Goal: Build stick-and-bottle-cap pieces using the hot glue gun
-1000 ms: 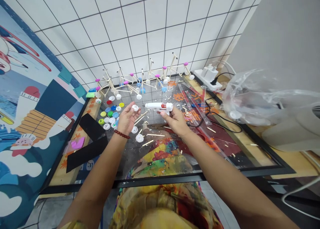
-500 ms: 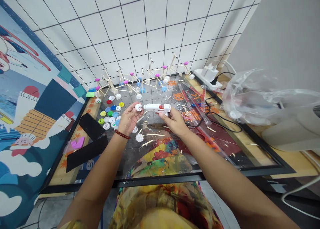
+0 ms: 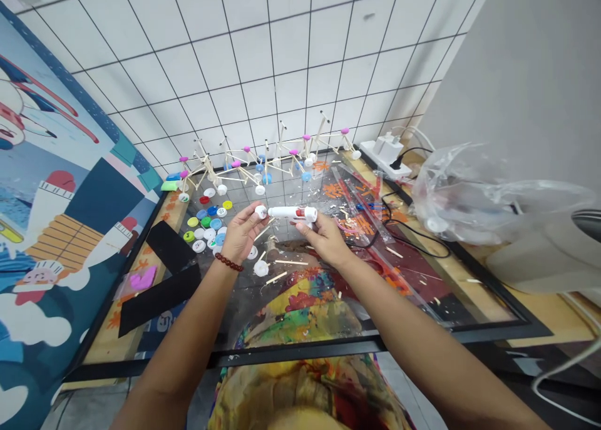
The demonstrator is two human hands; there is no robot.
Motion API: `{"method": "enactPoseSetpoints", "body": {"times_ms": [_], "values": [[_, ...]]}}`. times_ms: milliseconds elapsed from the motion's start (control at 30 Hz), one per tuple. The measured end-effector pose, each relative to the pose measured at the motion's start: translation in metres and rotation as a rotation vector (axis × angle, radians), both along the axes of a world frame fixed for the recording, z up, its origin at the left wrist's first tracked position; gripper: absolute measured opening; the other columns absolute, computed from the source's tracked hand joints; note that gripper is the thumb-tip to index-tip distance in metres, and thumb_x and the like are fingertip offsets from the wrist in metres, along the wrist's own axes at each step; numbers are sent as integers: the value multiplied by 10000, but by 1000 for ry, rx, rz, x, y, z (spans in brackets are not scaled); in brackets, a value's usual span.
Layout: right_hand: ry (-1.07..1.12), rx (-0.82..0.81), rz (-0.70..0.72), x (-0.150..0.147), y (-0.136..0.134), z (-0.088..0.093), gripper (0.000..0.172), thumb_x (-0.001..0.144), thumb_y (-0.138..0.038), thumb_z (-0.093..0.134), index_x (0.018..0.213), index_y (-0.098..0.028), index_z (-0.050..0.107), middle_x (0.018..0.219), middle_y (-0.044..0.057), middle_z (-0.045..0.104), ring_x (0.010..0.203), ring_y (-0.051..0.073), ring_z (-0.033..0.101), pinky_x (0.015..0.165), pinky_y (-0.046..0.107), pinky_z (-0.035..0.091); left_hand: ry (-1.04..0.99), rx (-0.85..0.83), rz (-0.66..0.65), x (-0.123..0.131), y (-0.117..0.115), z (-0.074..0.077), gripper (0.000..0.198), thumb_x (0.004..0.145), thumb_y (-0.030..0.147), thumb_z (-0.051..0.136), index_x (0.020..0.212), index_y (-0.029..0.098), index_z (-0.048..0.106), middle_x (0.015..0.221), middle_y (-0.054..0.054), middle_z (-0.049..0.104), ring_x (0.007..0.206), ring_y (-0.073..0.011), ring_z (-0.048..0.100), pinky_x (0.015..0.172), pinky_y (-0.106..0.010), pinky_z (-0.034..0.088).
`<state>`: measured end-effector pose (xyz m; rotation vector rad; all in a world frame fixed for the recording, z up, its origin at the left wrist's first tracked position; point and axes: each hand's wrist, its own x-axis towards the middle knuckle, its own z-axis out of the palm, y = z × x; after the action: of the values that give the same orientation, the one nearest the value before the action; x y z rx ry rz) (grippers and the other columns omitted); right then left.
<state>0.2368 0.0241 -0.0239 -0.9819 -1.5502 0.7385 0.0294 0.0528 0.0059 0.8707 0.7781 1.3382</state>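
Now the right hand [image 3: 323, 239] grips the white glue gun [image 3: 293, 213], nozzle touching the white cap [image 3: 260, 211] pinched in the left hand [image 3: 241, 233] above the counter [image 3: 469, 292].

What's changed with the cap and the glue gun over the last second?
The right hand brought the glue gun leftward until its nozzle met the white cap held in the left hand. Both grips stayed the same; the loose caps on the table did not move.
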Motion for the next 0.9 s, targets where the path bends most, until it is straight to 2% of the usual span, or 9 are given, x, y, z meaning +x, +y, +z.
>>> {"method": "enactPoseSetpoints", "body": {"times_ms": [267,500,700,800,900], "values": [[-27,-4,-5,-1,1,-1,363,875,-497,585,1086,-211,657,951,63,700,886,244,653,854,418,524,20,22,18,-2,3,-3,336,632,223,861,943,175,744,990,-75,754,957,-194,696,993,-421,513],[-21,7,-5,-1,1,2,353,882,-476,573,1086,-201,657,951,62,702,907,240,648,878,412,513,42,53,20,-4,3,-3,364,598,204,873,939,190,749,1016,-59,745,948,-170,688,965,-364,530],[51,-52,23,-2,3,-1,386,857,-512,610,1084,-203,658,948,48,712,884,227,661,831,389,542,94,103,36,-4,2,-2,416,542,177,894,931,176,744,1005,-69,740,912,-162,686,937,-324,517],[85,-71,35,-4,2,-2,407,833,-527,640,1085,-208,664,941,45,717,890,232,671,832,396,547,124,118,75,-1,2,-3,395,570,209,886,936,175,741,996,-69,737,860,-155,684,902,-324,518],[128,-75,54,-2,2,2,439,828,-546,636,1107,-209,658,985,54,719,918,232,675,851,396,537,119,114,137,1,3,-5,315,668,284,834,946,178,731,935,-55,728,818,-144,678,847,-307,530]]}}
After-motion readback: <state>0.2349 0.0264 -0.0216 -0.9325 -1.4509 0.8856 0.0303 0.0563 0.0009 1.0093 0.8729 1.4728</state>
